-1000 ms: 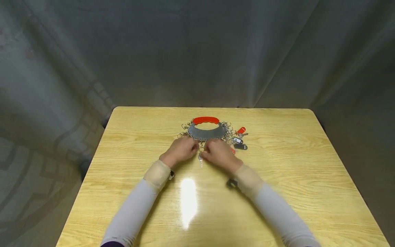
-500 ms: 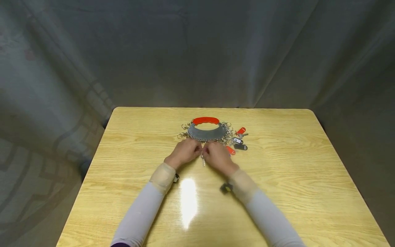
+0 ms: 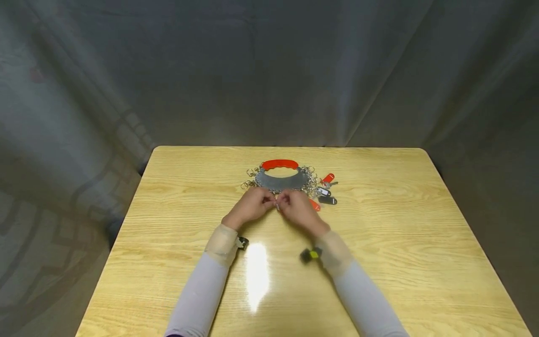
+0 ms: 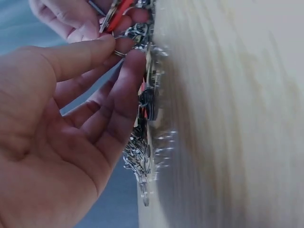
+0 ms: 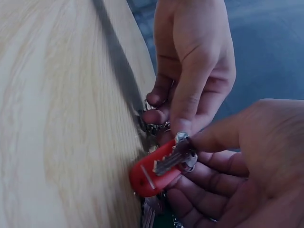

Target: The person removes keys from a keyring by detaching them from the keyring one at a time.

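Note:
In front of the grey metal key holder (image 3: 282, 182) with a red handle (image 3: 280, 164), both hands meet fingertip to fingertip. My left hand (image 3: 252, 204) pinches a thin metal split ring (image 4: 119, 53) between thumb and forefinger. Opposite it, my right hand (image 3: 300, 210) pinches a silver key (image 5: 172, 160) by its head, thumb on top. Behind the key shows a red key tag (image 5: 151, 176); whether the two are joined cannot be told. Clips and rings (image 4: 137, 152) hang in a cluster along the holder's edge, partly hidden by the fingers.
To the right of the holder lie a red tag (image 3: 328, 178), a white-labelled tag (image 3: 323, 191) and a dark tag (image 3: 327, 200), with keys among them. More rings (image 3: 248, 185) stick out at the holder's left. The wooden table (image 3: 421, 234) ends at a grey curtain (image 3: 269, 75).
The hands have drawn together, the left shifting slightly right. The key that hung below the fingers, pointing toward the body, is now raised and mostly hidden by the fingertips in the head view.

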{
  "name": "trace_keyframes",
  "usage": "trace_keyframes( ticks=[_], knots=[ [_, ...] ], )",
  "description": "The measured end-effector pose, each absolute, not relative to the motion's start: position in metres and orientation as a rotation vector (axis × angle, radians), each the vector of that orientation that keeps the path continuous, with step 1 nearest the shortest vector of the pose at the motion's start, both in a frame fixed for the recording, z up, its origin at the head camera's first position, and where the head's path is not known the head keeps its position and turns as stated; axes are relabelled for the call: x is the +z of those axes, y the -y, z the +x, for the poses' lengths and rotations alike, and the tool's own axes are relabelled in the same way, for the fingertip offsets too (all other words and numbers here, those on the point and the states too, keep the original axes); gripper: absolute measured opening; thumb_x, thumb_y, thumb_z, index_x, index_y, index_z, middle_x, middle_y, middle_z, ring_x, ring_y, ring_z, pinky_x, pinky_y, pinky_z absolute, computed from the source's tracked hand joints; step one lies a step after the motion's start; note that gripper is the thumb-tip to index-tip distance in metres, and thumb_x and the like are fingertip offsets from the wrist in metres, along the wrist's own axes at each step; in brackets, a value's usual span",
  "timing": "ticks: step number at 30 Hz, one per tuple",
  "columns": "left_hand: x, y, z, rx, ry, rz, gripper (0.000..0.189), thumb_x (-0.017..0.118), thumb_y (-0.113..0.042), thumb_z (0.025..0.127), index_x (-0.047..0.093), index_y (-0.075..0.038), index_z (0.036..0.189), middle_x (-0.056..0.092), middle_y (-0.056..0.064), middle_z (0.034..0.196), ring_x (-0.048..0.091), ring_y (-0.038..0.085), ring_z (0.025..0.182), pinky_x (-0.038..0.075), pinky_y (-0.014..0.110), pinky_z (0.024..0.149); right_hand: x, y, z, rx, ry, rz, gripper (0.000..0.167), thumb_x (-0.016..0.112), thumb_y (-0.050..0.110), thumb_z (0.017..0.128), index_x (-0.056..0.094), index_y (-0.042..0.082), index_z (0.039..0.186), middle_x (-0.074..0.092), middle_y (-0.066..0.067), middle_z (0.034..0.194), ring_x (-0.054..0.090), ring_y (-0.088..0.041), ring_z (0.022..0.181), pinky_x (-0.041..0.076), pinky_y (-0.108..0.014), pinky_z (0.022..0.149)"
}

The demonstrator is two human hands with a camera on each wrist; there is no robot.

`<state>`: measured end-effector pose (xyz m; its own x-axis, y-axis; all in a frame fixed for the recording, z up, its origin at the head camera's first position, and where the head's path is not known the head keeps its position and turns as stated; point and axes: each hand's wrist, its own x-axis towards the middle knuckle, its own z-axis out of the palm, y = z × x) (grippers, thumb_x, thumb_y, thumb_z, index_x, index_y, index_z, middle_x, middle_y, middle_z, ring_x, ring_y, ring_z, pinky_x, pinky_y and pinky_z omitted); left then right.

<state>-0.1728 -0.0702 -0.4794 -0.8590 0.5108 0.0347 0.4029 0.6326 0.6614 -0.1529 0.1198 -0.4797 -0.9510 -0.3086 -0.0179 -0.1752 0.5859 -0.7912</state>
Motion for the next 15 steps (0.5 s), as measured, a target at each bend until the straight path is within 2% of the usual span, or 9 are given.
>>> trace_keyframes(
  ticks=[9, 15],
  knots=[
    [-0.4819, 0.0799, -0.1769, 1.217, -2.566, 0.764, 0.009, 0.073, -0.007, 0.100, 0.082, -0.006, 0.102, 0.080, 0.005, 0.098, 0.071, 0.017, 0.092, 0.059, 0.030, 0.086, -0.4821, -0.1201, -0.1578, -1.390, -2.630, -0.345, 0.009, 0.065, 0.001, 0.098, 0.074, 0.003, 0.099, 0.070, -0.006, 0.083, 0.061, -0.016, 0.067, 0.055, -0.027, 0.060],
    [-0.4844, 0.0780, -0.1781, 1.196, -2.578, 0.859, 0.008, 0.074, -0.006, 0.098, 0.081, -0.005, 0.101, 0.078, 0.006, 0.098, 0.069, 0.016, 0.091, 0.058, 0.027, 0.084, -0.4825, -0.1234, -0.1586, -1.431, -2.611, -0.285, 0.010, 0.064, 0.000, 0.098, 0.074, 0.003, 0.099, 0.069, -0.006, 0.081, 0.061, -0.017, 0.065, 0.054, -0.027, 0.062]
  ],
)
